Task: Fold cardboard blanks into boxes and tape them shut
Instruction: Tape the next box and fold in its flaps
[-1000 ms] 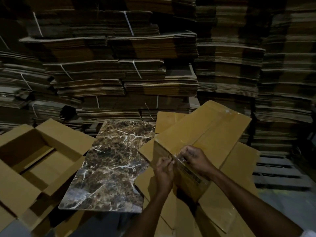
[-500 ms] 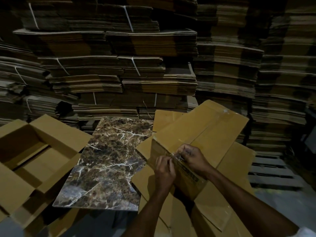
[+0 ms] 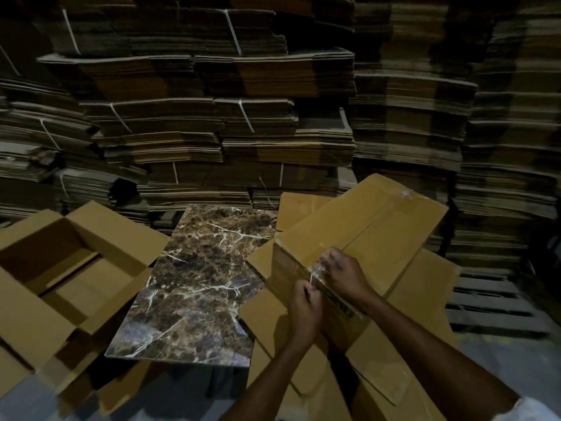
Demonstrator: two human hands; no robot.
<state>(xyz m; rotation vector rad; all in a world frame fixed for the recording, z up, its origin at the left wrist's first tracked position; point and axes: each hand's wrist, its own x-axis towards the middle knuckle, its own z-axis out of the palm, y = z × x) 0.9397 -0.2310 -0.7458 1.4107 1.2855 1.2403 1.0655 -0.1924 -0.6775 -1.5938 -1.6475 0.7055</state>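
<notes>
Fingers first: my right hand point(image 3: 344, 276) pinches a crumpled end of clear tape point(image 3: 318, 271) at the near top edge of the folded box point(image 3: 364, 235), and my left hand point(image 3: 305, 305) is curled shut just below it, thumb and forefinger nipping the same strip where it turns down the box's near face. I cannot tell whether a roll or dispenser is in either hand.

Largest thing around me is the wall of bundled flat blanks point(image 3: 212, 123), well behind the work and no obstacle. The box I am taping lies tilted on loose cardboard sheets point(image 3: 391, 369), so I judge it may rock; I would press down with the right palm while the left smooths the strip flat over the corner, keeping the tape centred on the flap seam and free of wrinkles. An open finished box point(image 3: 60, 268) sits far left, apart from my hands. Between them lies a marbled slab point(image 3: 194, 284), just beside the box, its edge near my left wrist. A wooden pallet point(image 3: 491, 302) shows at right, clear of the work.
</notes>
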